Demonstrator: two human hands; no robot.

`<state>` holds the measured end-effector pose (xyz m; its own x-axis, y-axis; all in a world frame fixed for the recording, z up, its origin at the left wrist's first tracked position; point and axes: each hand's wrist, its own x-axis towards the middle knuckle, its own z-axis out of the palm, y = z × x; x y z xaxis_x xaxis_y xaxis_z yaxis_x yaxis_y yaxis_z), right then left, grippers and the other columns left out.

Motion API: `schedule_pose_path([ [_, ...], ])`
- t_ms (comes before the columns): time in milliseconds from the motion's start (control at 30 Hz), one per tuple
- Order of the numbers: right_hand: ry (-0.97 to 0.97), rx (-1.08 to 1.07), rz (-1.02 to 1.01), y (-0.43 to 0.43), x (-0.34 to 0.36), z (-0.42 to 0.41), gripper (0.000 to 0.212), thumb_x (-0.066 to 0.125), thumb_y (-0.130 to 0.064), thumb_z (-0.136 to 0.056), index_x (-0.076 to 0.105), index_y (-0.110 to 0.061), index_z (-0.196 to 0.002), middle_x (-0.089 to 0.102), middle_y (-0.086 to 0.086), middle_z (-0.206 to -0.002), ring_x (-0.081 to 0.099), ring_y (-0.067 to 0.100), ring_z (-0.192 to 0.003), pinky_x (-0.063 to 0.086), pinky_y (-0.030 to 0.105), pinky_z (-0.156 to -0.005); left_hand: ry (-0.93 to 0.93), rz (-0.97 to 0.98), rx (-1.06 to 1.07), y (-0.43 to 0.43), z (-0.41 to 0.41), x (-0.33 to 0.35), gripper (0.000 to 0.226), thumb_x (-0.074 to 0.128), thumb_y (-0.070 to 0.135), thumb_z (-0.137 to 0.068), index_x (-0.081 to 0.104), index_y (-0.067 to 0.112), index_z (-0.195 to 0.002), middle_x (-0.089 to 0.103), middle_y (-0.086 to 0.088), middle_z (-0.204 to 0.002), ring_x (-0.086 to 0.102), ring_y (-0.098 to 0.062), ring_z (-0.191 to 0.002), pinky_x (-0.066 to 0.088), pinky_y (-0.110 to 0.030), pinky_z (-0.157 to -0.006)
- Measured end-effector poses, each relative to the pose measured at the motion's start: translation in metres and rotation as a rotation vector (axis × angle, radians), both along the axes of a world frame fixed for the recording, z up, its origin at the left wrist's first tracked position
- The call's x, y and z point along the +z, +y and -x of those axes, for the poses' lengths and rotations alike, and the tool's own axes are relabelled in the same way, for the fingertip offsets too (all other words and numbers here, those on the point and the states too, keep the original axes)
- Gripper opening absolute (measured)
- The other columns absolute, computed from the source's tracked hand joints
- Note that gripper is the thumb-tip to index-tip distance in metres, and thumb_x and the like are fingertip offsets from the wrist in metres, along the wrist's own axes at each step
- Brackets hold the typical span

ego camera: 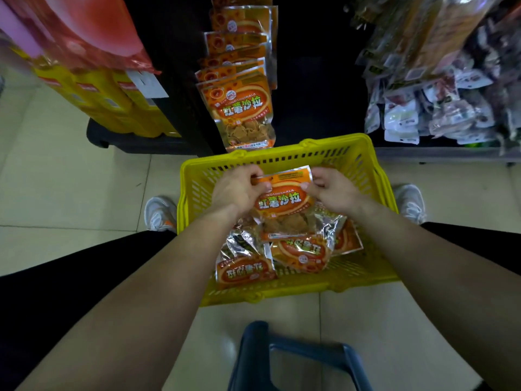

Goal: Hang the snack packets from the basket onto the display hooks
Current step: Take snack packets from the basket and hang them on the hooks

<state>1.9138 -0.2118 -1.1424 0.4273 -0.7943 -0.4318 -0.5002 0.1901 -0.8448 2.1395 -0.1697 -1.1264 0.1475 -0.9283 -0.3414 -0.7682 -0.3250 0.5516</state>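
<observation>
Pinched the glossy orange foil snack packet (283,204) by its top corners with left hand (239,190) and right hand (331,190), just above the yellow slotted plastic basket (324,280), several hung packets (242,108) already on the dark rack (310,94), a few loose packets (245,270) left inside, both reaching forward with wrists turned inward.

Left hand (239,187) and right hand (329,190) pinching top corners of 1 orange snack packet (284,204), above yellow basket (366,165) holding more packets (245,270), hung packets (242,108) behind
</observation>
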Motion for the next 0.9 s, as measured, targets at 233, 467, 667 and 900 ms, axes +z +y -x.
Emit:
schedule_pose_path([
  [233,0.537,0.113,-0.014,0.026,-0.061,0.054,0.035,0.055,-0.03,-0.099,0.057,-0.014,-0.13,0.067,0.014,-0.121,0.064,0.029,-0.103,0.049,0.034,-0.088,-0.292,0.032,0.007,0.002,-0.027,-0.002,0.016,0.064,0.049,-0.09,0.061,0.033,-0.093,0.071,0.002,-0.092,0.066,-0.025,-0.083,0.052,-0.033,-0.067],
  [467,0.592,0.269,-0.036,0.051,-0.088,0.055,0.049,0.077,-0.024,-0.081,0.056,-0.016,-0.125,0.04,0.018,-0.145,0.035,0.034,-0.138,0.033,0.032,-0.111,-0.273,0.015,0.035,0.007,-0.032,-0.011,0.016,0.064,0.045,-0.093,0.065,0.03,-0.096,0.071,0.001,-0.087,0.063,-0.022,-0.074,0.045,-0.03,-0.062],
  [667,0.476,0.329,0.055,0.054,-0.071,0.03,0.036,0.076,-0.015,-0.078,0.069,-0.021,-0.113,0.057,0.008,-0.129,0.057,0.024,-0.114,0.049,0.027,-0.088,-0.158,0.012,0.035,0.007,-0.025,-0.015,0.011,0.065,0.04,-0.093,0.061,0.032,-0.088,0.071,0.004,-0.083,0.065,-0.012,-0.065,0.048,-0.027,-0.056],
  [900,0.368,0.334,0.245,0.055,-0.046,0.01,0.04,0.076,-0.003,-0.075,0.072,-0.017,-0.112,0.066,0.003,-0.116,0.062,0.02,-0.103,0.051,0.029,-0.088,-0.106,0.001,0.034,0.009,-0.02,-0.019,0.013,0.066,0.042,-0.092,0.062,0.031,-0.09,0.069,0.009,-0.085,0.066,-0.011,-0.073,0.059,-0.038,-0.07],
])
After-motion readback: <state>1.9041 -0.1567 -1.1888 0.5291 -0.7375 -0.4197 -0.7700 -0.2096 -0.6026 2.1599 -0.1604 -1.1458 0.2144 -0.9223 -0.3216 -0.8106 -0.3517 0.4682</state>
